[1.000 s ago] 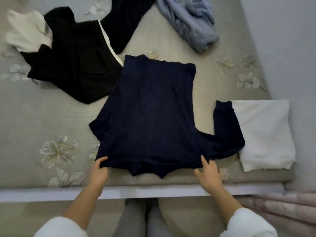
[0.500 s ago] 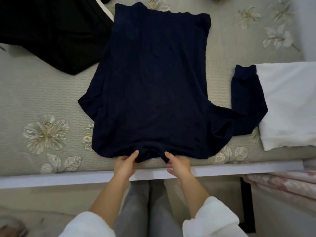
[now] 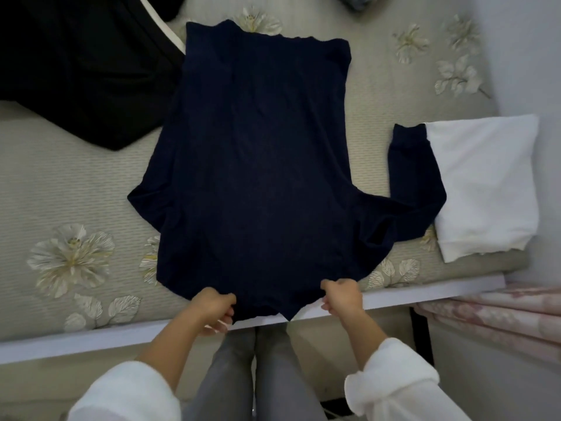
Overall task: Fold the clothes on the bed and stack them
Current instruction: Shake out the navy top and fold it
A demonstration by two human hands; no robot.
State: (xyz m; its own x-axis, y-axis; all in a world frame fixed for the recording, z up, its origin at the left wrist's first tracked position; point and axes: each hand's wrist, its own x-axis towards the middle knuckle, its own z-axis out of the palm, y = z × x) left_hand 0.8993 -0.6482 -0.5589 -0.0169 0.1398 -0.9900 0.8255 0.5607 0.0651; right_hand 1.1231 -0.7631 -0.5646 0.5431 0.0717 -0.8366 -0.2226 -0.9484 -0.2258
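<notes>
A navy long-sleeved top lies flat on the bed, its neck end toward me at the near edge. Its right sleeve bends up beside a folded white garment. The left sleeve looks tucked in along the body. My left hand grips the near hem left of the collar. My right hand grips the same edge to the right. Both hands have their fingers curled round the fabric at the bed's edge.
A black garment with a white stripe lies spread at the back left, touching the navy top. The grey floral bedspread ends at a white bed frame. A wall runs along the right. Pink folded bedding sits low right.
My hands came in from the top's outer corners toward its collar, then spread slightly apart and closed on the near edge. The camera has dipped closer over the bed.
</notes>
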